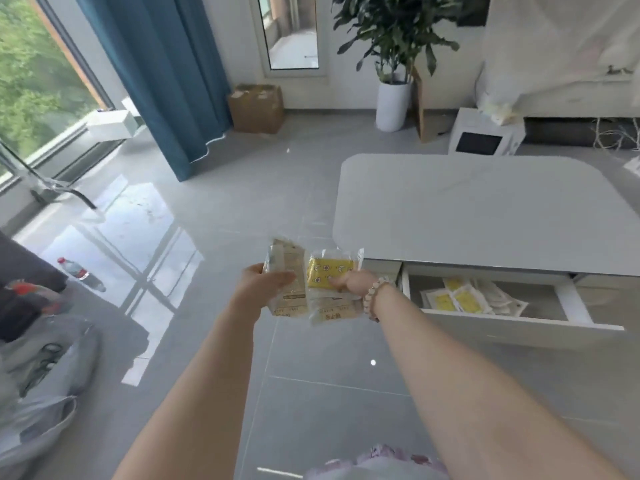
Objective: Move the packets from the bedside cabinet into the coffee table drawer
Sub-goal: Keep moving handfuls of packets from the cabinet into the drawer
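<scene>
1. The held packets (304, 289) are in mid-air over the floor at frame centre, split between both hands and not yet in the drawer.
2. The left hand (258, 284) grips a beige stack (289, 289) with the thumb curled over its top face. The stack's long axis runs roughly 12-to-6.
3. The right hand (349, 282) pinches a yellow packet (327, 275), and a pale packet (332, 313) sits just under it. The two bundles touch or overlap at their inner edges; which one is unclear.
4. A bead bracelet (375, 294) is on the right wrist.
5. Key relation: the open drawer (502, 325) lies at about 3 o'clock from the hands. The right hand is nearer and the left is farther.
6. The drawer's long axis runs 9-to-3, and it is pulled out toward the person, mouth facing up.
7. Stored packets (464, 299), yellow and pale, already lie in a loose pile in the left half of the drawer.
8. The coffee table (485, 209) top sits at 1-2 o'clock from the hands, directly above the drawer.
9. Judgement: the carry is nearly over and the drop should be next, with the right-hand bundle likely first.
10. The bedside cabinet is not in view.
11. A water bottle (79, 273) lies on the floor at 9 o'clock, well apart.
</scene>
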